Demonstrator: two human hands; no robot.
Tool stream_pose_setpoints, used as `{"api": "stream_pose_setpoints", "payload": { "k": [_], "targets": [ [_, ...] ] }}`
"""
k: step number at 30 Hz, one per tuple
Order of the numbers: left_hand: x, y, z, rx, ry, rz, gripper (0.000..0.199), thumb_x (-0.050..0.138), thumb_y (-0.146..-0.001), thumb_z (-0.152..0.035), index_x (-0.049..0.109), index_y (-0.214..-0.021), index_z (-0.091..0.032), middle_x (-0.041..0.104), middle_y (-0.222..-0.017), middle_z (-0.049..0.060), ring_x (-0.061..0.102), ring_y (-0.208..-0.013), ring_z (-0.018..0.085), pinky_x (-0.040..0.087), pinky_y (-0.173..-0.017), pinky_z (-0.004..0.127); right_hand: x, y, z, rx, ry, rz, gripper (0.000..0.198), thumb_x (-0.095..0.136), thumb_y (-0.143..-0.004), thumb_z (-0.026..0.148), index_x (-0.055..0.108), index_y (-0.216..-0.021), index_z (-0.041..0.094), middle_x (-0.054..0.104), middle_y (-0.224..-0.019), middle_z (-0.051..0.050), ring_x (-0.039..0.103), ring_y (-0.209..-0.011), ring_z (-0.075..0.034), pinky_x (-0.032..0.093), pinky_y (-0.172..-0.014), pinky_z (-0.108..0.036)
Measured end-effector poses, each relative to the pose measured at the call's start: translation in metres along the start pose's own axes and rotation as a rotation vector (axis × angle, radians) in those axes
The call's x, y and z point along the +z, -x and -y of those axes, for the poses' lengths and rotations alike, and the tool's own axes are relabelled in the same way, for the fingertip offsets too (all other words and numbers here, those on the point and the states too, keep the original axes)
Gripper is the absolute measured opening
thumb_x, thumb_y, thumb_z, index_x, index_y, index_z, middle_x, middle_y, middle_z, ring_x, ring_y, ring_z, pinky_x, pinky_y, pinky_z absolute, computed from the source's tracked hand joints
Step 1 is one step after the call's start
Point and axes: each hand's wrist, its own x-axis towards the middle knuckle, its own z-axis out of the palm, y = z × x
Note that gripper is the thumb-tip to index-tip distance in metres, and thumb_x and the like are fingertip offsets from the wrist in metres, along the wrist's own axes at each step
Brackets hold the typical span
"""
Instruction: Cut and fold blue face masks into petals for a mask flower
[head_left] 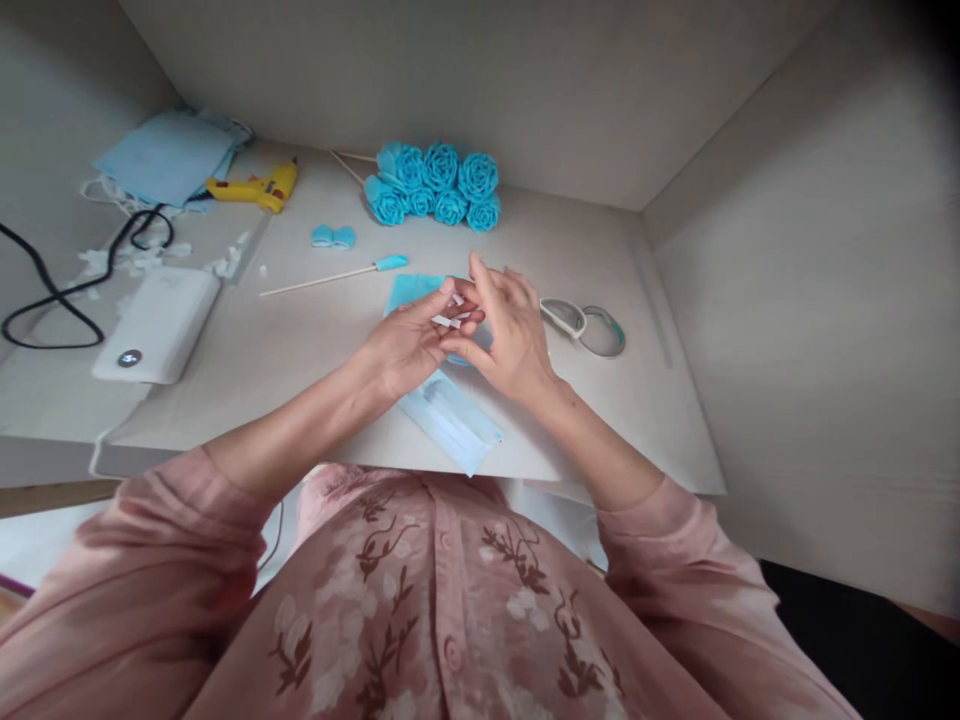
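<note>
White scraps (448,322), several, small: lay among the curled fingers of the left hand (405,345), above the worktop (315,345). Left hand: palm upward, loosely cupped about the scraps. Right hand (516,335): half open, thumb apart from raised forefinger, close against the left; no piece seen in its grasp. Handling, as judged: bits so light wanted a steady cup and a gentle touch, lest they scatter. Beneath: blue sheet (409,290); pleated mask (459,425). Beyond: blue-tipped stick (322,279); blue roses (440,185).

Left hand (409,348), right hand (516,335): white scraps (448,321) among fingers (484,287); blue flowers (441,165) behind.
</note>
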Motion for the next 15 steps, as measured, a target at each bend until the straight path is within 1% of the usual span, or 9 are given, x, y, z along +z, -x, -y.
{"api": "stream_pose_setpoints", "payload": {
  "k": [2, 3, 6, 8, 9, 10, 12, 13, 15],
  "targets": [
    [-0.001, -0.001, 0.001, 0.01, -0.024, 0.002, 0.015, 0.059, -0.094, -0.011, 0.07, -0.083, -0.01, 0.069, -0.078, 0.004, 0.067, -0.071, 0.009, 0.053, -0.067, 0.018, -0.001, -0.001, 0.003, 0.022, -0.062, 0.02, 0.081, 0.05, -0.093, 0.063, 0.023, -0.16, 0.029, 0.066, -0.137, -0.005, 0.05, -0.137, -0.031, 0.028, -0.122, -0.054],
    [-0.002, -0.002, 0.001, 0.015, -0.031, -0.006, 0.017, 0.057, -0.093, -0.005, 0.069, -0.081, -0.009, 0.069, -0.077, 0.004, 0.067, -0.069, 0.009, 0.052, -0.067, 0.018, -0.001, -0.001, 0.004, 0.032, -0.128, 0.016, 0.079, 0.05, -0.093, 0.064, 0.024, -0.16, 0.029, 0.066, -0.137, -0.004, 0.051, -0.137, -0.03, 0.028, -0.122, -0.053],
    [-0.003, -0.002, -0.002, 0.004, -0.054, -0.044, 0.021, 0.053, -0.09, 0.003, 0.068, -0.08, -0.008, 0.068, -0.072, 0.003, 0.065, -0.064, 0.007, 0.053, -0.066, 0.017, -0.006, -0.005, 0.004, 0.08, -0.423, -0.016, 0.073, 0.045, -0.096, 0.062, 0.028, -0.158, 0.029, 0.068, -0.136, -0.004, 0.056, -0.133, -0.024, 0.038, -0.119, -0.047],
    [-0.005, 0.0, -0.013, 0.001, -0.083, -0.075, 0.021, 0.052, -0.09, 0.003, 0.068, -0.082, -0.009, 0.068, -0.069, 0.003, 0.064, -0.061, 0.007, 0.052, -0.064, 0.017, -0.013, -0.009, -0.001, 0.152, -0.594, -0.061, 0.067, 0.045, -0.097, 0.06, 0.034, -0.155, 0.029, 0.07, -0.132, -0.004, 0.06, -0.128, -0.022, 0.044, -0.114, -0.043],
    [-0.007, 0.0, -0.022, 0.008, -0.106, -0.086, 0.022, 0.051, -0.091, 0.003, 0.068, -0.084, -0.01, 0.068, -0.069, 0.002, 0.064, -0.062, 0.007, 0.051, -0.063, 0.016, -0.017, -0.011, -0.006, 0.199, -0.644, -0.1, 0.063, 0.045, -0.097, 0.059, 0.038, -0.152, 0.03, 0.071, -0.13, -0.004, 0.062, -0.126, -0.021, 0.047, -0.112, -0.041],
    [-0.01, 0.0, -0.035, 0.055, -0.119, -0.115, 0.024, 0.049, -0.091, 0.004, 0.066, -0.084, -0.011, 0.068, -0.068, 0.001, 0.064, -0.062, 0.007, 0.051, -0.062, 0.015, -0.022, -0.012, -0.012, 0.254, -0.674, -0.158, 0.058, 0.046, -0.098, 0.058, 0.043, -0.148, 0.03, 0.072, -0.126, -0.003, 0.064, -0.124, -0.021, 0.049, -0.109, -0.041],
    [-0.023, -0.002, -0.068, 0.193, -0.142, -0.143, 0.027, 0.044, -0.093, 0.004, 0.062, -0.083, -0.014, 0.066, -0.066, -0.001, 0.061, -0.062, 0.004, 0.049, -0.062, 0.011, -0.033, -0.01, -0.028, 0.332, -0.671, -0.268, 0.049, 0.049, -0.097, 0.056, 0.053, -0.138, 0.029, 0.074, -0.12, -0.004, 0.066, -0.12, -0.021, 0.052, -0.105, -0.042],
    [-0.033, -0.005, -0.088, 0.258, -0.133, -0.179, 0.028, 0.042, -0.093, 0.005, 0.061, -0.086, -0.014, 0.064, -0.065, -0.002, 0.059, -0.063, 0.004, 0.049, -0.063, 0.011, -0.038, -0.008, -0.036, 0.356, -0.641, -0.298, 0.046, 0.051, -0.096, 0.055, 0.057, -0.134, 0.029, 0.074, -0.119, -0.004, 0.067, -0.118, -0.021, 0.054, -0.103, -0.043],
    [-0.062, -0.012, -0.131, 0.418, -0.114, -0.358, 0.03, 0.039, -0.089, 0.01, 0.056, -0.09, -0.015, 0.057, -0.063, -0.003, 0.057, -0.064, 0.003, 0.05, -0.066, 0.01, -0.046, 0.001, -0.055, 0.403, -0.557, -0.319, 0.042, 0.053, -0.095, 0.056, 0.059, -0.129, 0.032, 0.074, -0.116, -0.005, 0.069, -0.112, -0.023, 0.056, -0.099, -0.045]
  ]
}}
